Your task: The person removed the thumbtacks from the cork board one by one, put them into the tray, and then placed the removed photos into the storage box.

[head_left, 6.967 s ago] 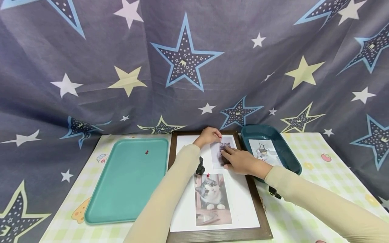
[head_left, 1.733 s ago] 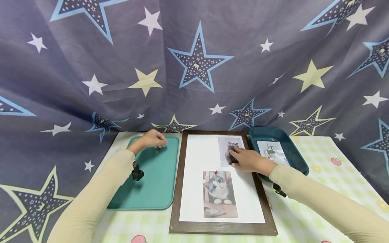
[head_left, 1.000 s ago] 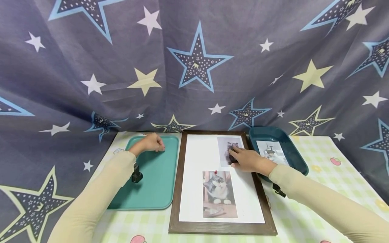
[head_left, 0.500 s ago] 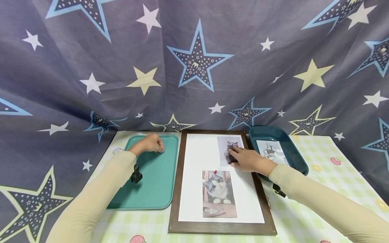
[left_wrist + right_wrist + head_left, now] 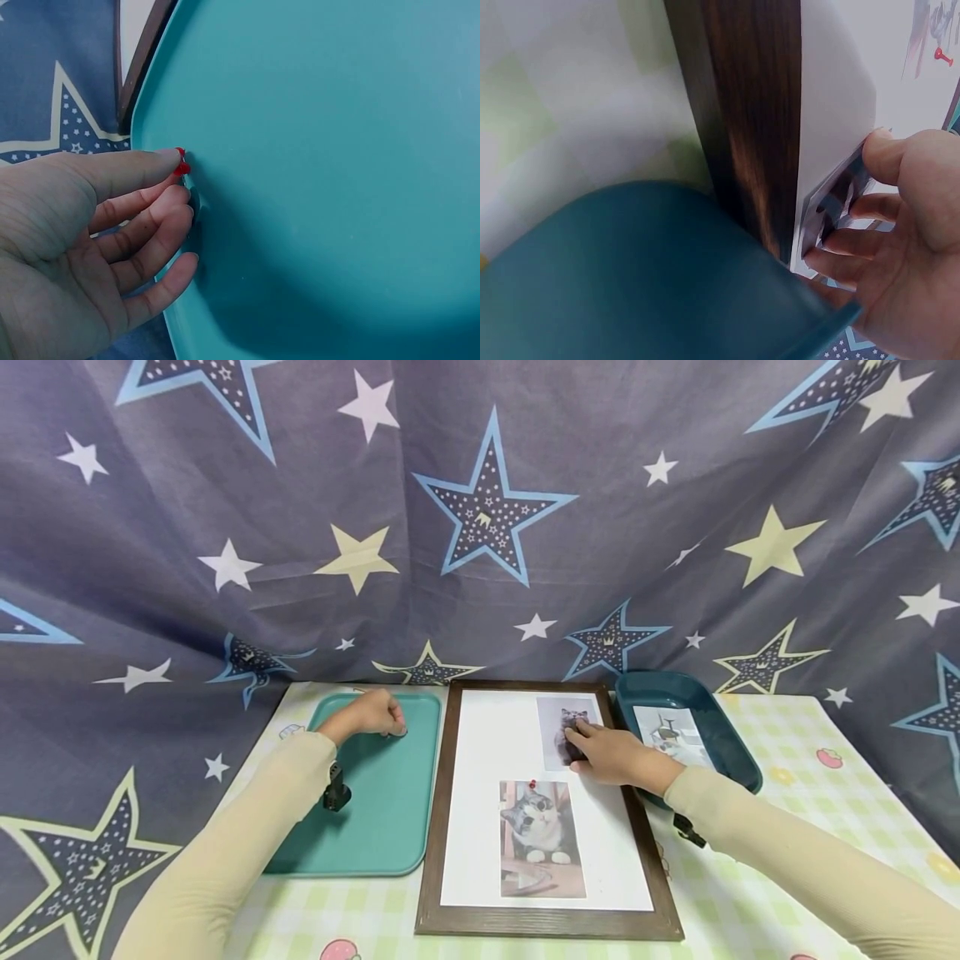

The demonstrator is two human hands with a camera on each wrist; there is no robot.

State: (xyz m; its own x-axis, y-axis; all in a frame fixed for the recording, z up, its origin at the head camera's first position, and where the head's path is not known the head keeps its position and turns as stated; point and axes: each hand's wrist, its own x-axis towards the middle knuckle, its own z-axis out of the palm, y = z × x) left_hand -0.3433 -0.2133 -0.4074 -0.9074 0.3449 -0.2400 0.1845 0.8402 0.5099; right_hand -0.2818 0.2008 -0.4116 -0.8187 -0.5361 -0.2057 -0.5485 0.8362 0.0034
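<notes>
My left hand [image 5: 372, 714] is low over the right side of the green tray [image 5: 375, 835]. In the left wrist view its thumb and index finger pinch a red push pin [image 5: 182, 169], the other fingers loosely bent. On the white board with a brown frame [image 5: 476, 752], my right hand [image 5: 611, 758] rests its fingertips on a photo of a grey cat [image 5: 550, 735] near the top right corner, partly covering it. Lower on the board lies a photo of a grey and white cat [image 5: 536, 852], with a second red pin [image 5: 532, 784] at its top edge.
A dark teal bin [image 5: 647, 690] stands right against the frame, with another photo [image 5: 667, 727] inside. My right forearm crosses its front edge. A checked cloth [image 5: 795, 810] covers the table, and a star-patterned curtain [image 5: 480, 627] hangs behind.
Seven seconds ago my left hand was at the grey cat photo's top edge, and a red pin lay on the tray. Since then it has moved left over the tray. My right hand stays put.
</notes>
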